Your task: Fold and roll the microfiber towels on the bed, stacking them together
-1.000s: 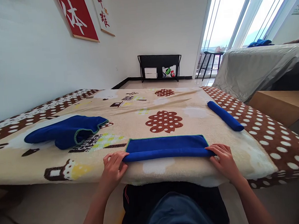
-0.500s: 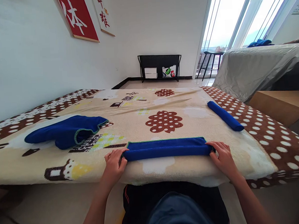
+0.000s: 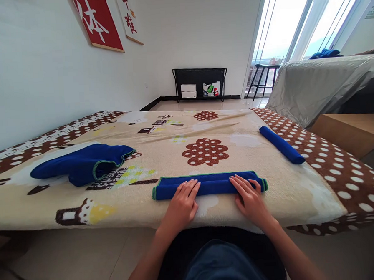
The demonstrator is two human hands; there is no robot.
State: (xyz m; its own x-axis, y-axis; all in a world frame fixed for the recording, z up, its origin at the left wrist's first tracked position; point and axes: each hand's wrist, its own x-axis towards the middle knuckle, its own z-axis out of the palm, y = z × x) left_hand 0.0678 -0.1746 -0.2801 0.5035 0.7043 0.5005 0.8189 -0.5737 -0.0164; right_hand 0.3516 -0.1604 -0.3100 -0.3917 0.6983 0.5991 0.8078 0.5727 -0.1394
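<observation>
A blue towel (image 3: 214,188) with green stitched edges lies partly rolled near the front of the bed, its flat strip on the far side of the roll. My left hand (image 3: 184,200) rests on the left half of the roll, fingers stretched out over the top. On the right half lies my right hand (image 3: 249,195), its fingers also extended and slightly spread. Both thumbs are on the near side. A finished-looking blue towel roll (image 3: 281,145) lies at the right, and a crumpled blue towel (image 3: 84,162) is spread loosely at the left.
The bed's cream patterned blanket (image 3: 162,156) has a brown dotted border (image 3: 342,178). At the right stand a cardboard box (image 3: 349,131) and a plastic-covered piece of furniture (image 3: 324,76). A black rack (image 3: 199,76) is by the far wall.
Both hands have let go of the towel roll's ends and moved inward onto its top. The roll's ends now show. The other two towels have not moved.
</observation>
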